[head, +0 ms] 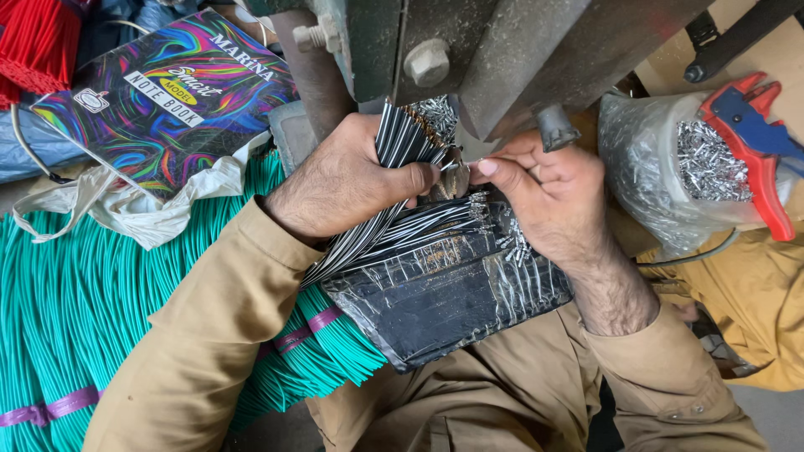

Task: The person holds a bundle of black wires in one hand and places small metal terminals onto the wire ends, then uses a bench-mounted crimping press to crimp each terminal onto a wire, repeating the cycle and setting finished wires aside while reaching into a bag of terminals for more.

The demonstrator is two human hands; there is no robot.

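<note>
While the person's tan-sleeved forearms are reaching forward over the lap, a black pad wrapped in clear tape [435, 305] is lying across the knees, apparently serving as a work surface for loose ends. Beside it on the left, a thick bundle of teal insulated wires tied with purple bands [75, 310] is lying flat. Above the pad, the left hand [343, 180] is closing firmly around a sheaf of black-and-white striped wires [402, 146], fanning their tips upward toward the grey metal press [502, 50], seemingly so each end can be fed in turn. The right hand [548, 197] is pinching something small between thumb and forefinger just beneath the press; what exactly it holds is hard to tell. Farther right, a clear plastic bag of small silver metal terminals [695, 167] is sitting open within reach, with a red-and-blue hand tool [754, 134] resting on it. Farther left, a rainbow-swirled notebook [167, 92] is lying.
</note>
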